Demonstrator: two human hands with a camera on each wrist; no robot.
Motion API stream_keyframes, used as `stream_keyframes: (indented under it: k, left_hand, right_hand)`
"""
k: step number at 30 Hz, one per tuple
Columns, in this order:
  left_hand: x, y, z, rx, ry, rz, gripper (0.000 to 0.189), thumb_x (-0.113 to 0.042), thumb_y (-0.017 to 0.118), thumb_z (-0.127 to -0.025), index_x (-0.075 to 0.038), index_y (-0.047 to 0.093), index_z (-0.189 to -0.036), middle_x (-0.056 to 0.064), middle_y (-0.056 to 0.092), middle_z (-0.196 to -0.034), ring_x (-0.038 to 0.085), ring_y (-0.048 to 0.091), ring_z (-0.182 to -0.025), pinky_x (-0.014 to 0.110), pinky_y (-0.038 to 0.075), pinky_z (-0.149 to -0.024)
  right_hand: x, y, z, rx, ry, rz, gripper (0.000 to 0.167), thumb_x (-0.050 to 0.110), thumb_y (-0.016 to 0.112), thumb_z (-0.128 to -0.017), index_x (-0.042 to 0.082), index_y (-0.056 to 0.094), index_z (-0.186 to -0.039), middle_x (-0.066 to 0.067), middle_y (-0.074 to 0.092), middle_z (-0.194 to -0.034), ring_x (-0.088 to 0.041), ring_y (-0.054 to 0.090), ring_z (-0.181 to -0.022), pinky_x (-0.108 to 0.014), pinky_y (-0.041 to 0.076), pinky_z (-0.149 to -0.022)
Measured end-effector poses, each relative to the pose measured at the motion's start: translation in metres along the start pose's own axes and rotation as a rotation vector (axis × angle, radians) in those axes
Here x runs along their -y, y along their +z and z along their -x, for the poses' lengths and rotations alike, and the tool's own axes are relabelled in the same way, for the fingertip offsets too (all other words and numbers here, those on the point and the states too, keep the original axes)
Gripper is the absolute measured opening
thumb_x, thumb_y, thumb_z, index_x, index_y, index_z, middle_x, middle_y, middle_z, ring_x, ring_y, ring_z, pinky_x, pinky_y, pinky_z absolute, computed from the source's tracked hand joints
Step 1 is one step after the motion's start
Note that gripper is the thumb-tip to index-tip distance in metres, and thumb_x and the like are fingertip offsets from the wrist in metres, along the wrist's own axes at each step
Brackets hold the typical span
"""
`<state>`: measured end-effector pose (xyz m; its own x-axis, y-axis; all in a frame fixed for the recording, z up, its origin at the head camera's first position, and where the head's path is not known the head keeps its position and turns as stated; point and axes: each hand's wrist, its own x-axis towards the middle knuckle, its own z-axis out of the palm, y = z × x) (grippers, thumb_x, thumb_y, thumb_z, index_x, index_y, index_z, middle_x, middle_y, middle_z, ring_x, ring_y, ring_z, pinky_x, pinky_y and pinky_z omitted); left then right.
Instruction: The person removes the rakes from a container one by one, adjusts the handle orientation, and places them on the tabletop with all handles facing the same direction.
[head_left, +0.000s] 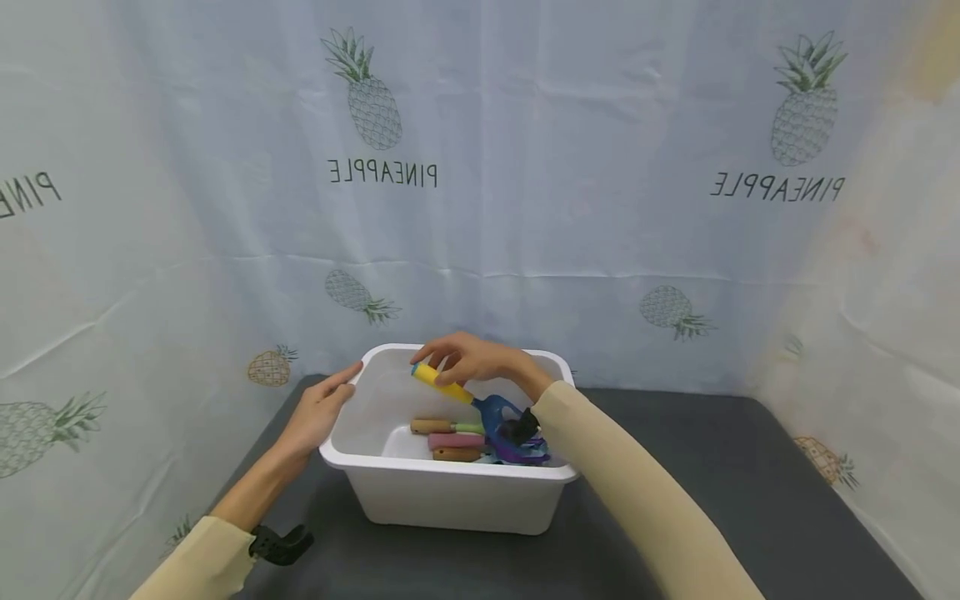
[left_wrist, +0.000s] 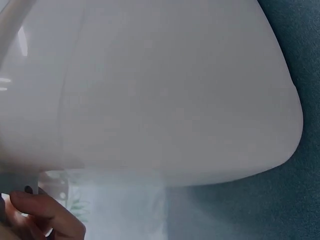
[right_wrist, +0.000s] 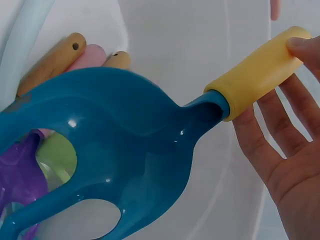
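A white plastic tub stands on the dark table. My left hand grips its left rim; in the left wrist view the curled fingers show at the rim beside the tub's outer wall. With thumb and fingers, my right hand holds a blue toy garden rake by its yellow handle. The handle tilts up toward the tub's back left, and the broad tined head hangs over the tub's right side. Below it lie tools with wooden handles, a pink handle and a purple tool.
The dark table top extends to the right of the tub. A hanging pineapple-print sheet encloses the back and both sides, close behind the tub. A light-green tool part shows through the rake's tines.
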<state>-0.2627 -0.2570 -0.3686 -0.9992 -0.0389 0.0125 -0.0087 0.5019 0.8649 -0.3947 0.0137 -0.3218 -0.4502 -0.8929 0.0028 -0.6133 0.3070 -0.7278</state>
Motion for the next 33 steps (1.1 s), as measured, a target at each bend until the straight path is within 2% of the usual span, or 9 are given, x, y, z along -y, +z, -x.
stream_keyframes:
  k: [2,5,9,14,23,29,33]
  left_hand:
    - [0.001,0.001,-0.002,-0.002,0.007,-0.002,0.053,-0.036,0.035,-0.112,-0.026,0.031,-0.164,0.013,0.03,-0.17,0.04,0.045,-0.146,0.051,0.049,-0.108]
    - [0.004,0.001,-0.003,0.003,-0.002,0.035,0.052,-0.036,0.036,-0.112,-0.026,0.031,-0.164,0.011,0.028,-0.171,0.038,0.039,-0.151,0.053,0.043,-0.114]
    - [0.006,0.0,-0.004,0.005,-0.018,0.091,0.052,-0.036,0.037,-0.113,-0.026,0.032,-0.163,0.008,0.025,-0.172,0.036,0.03,-0.155,0.054,0.035,-0.12]
    - [0.006,0.0,-0.003,-0.011,-0.012,0.084,0.052,-0.037,0.037,-0.113,-0.025,0.032,-0.163,0.009,0.026,-0.171,0.037,0.032,-0.154,0.053,0.037,-0.118]
    - [0.007,0.001,-0.005,-0.012,-0.003,0.057,0.053,-0.039,0.036,-0.113,-0.025,0.032,-0.163,0.01,0.026,-0.171,0.038,0.036,-0.153,0.055,0.039,-0.117]
    - [0.008,0.002,-0.005,-0.001,0.002,0.065,0.054,-0.04,0.036,-0.112,-0.025,0.031,-0.164,0.01,0.026,-0.171,0.038,0.035,-0.153,0.055,0.039,-0.117]
    - [0.008,0.0,-0.005,-0.008,0.003,0.051,0.054,-0.042,0.037,-0.112,-0.025,0.032,-0.163,0.01,0.027,-0.171,0.038,0.038,-0.151,0.046,0.044,-0.111]
  right_hand:
    - [0.004,-0.005,0.003,-0.018,-0.027,0.009,0.051,0.01,0.062,-0.094,0.007,0.057,-0.145,-0.017,0.069,-0.129,-0.019,0.072,-0.099,-0.034,0.063,-0.077]
    - [0.013,-0.013,0.005,-0.037,-0.06,0.001,0.051,0.009,0.061,-0.094,0.006,0.056,-0.145,-0.017,0.068,-0.13,-0.02,0.072,-0.098,-0.034,0.063,-0.078]
    - [0.028,-0.024,0.009,-0.051,-0.114,0.042,0.052,0.01,0.062,-0.094,0.005,0.057,-0.145,-0.016,0.068,-0.133,-0.023,0.071,-0.102,-0.033,0.062,-0.084]
    - [0.05,-0.036,0.019,-0.065,-0.145,0.117,0.05,0.011,0.063,-0.094,0.008,0.06,-0.143,-0.011,0.066,-0.138,-0.023,0.07,-0.112,-0.031,0.06,-0.092]
    - [0.076,-0.057,0.054,-0.089,-0.093,0.251,0.049,0.013,0.062,-0.094,0.016,0.063,-0.143,-0.007,0.067,-0.136,-0.022,0.069,-0.111,-0.033,0.059,-0.094]
    - [0.084,-0.069,0.08,-0.077,-0.133,0.315,0.046,0.01,0.062,-0.095,0.011,0.064,-0.142,-0.009,0.066,-0.139,-0.023,0.066,-0.117,-0.036,0.057,-0.099]
    - [0.083,-0.074,0.096,-0.076,-0.116,0.334,0.045,0.009,0.062,-0.097,0.011,0.064,-0.142,-0.009,0.065,-0.14,-0.021,0.064,-0.116,-0.035,0.057,-0.099]
